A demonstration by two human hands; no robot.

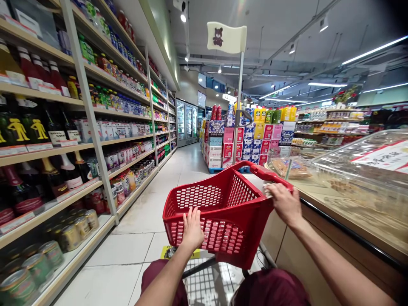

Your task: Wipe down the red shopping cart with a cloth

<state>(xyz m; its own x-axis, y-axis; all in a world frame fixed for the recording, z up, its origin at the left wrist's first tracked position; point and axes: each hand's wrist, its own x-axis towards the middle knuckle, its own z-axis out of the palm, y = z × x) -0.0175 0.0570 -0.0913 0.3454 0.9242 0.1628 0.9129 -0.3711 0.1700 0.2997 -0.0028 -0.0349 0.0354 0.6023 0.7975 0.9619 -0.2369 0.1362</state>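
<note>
A small red shopping cart (245,216) with a perforated plastic basket stands sideways in front of my knees. My left hand (193,231) rests against the basket's near side, its fingers stretched out flat up to the rim. At the handle end on the right, my right hand (286,205) is closed over a crumpled white cloth or tissue (268,190), pressing it against the red handle (267,173). Most of the white piece is hidden under the fingers. From the cart rises a grey pole (239,85) topped by a cream flag (227,37) with a bear on it.
Shelves of bottles and cans (127,114) line the left side. A wooden display counter (318,199) with clear covers and packaged food runs close along the right. Stacked drink cartons (215,144) stand ahead. Tiled floor (134,246) lies between shelves and cart.
</note>
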